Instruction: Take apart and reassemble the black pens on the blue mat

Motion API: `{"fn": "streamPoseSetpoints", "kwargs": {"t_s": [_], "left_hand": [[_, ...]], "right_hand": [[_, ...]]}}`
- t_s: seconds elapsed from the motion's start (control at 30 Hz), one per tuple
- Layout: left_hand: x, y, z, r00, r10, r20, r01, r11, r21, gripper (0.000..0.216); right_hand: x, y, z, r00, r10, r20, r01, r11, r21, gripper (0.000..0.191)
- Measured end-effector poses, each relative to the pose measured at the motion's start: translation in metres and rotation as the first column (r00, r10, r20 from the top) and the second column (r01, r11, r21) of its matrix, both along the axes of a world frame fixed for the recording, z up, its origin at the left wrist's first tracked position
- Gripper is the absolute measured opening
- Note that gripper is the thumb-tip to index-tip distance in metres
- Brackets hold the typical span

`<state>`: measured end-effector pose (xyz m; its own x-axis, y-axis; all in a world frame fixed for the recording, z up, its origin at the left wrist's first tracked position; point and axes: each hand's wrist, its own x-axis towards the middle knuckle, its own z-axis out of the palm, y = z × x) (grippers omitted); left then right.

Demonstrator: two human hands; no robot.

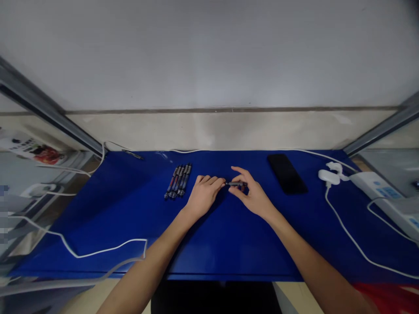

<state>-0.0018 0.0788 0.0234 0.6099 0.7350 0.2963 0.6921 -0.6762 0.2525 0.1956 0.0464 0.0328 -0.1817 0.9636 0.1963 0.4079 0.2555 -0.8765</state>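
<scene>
A dark pen (237,184) lies sideways between my two hands, above the middle of the blue desk. My right hand (253,195) pinches its dark barrel between thumb and fingers, with the index finger raised off it. At the pen's thin pointed end, my left hand (203,194) has its fingers closed together at the tip; its thumb is hidden. Just left of that hand, several pens (178,181) with dark clips lie side by side in a row, their labels too small to read.
A black phone (287,173) lies right of my hands. Another pen (132,154) rests near the back left corner. White cables cross the blue desk (225,244) on both sides. A white charger (329,176) and a power strip (382,192) sit at the right.
</scene>
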Motion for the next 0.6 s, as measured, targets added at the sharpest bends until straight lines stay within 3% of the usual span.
{"fn": "streamPoseSetpoints", "kwargs": {"t_s": [0.13, 0.3, 0.5, 0.6], "left_hand": [[0.000, 0.001, -0.003, 0.999, -0.032, -0.032, 0.031, 0.999, -0.010, 0.031], [0.002, 0.001, -0.005, 1.000, 0.010, -0.006, -0.010, 0.998, -0.061, 0.030], [0.001, 0.000, -0.003, 0.995, 0.101, -0.016, -0.102, 0.992, -0.079, 0.031], [-0.001, 0.002, -0.004, 0.991, 0.137, -0.013, -0.137, 0.988, -0.072, 0.031]], "right_hand": [[0.002, 0.000, 0.001, 1.000, 0.000, -0.003, 0.000, 1.000, 0.006, 0.036], [0.012, 0.006, 0.000, 0.993, -0.089, 0.074, 0.087, 0.996, 0.036, 0.017], [0.033, 0.013, 0.000, 0.985, -0.166, -0.038, 0.163, 0.984, -0.067, 0.021], [0.044, 0.018, -0.005, 0.973, -0.222, -0.067, 0.219, 0.974, -0.054, 0.024]]}}
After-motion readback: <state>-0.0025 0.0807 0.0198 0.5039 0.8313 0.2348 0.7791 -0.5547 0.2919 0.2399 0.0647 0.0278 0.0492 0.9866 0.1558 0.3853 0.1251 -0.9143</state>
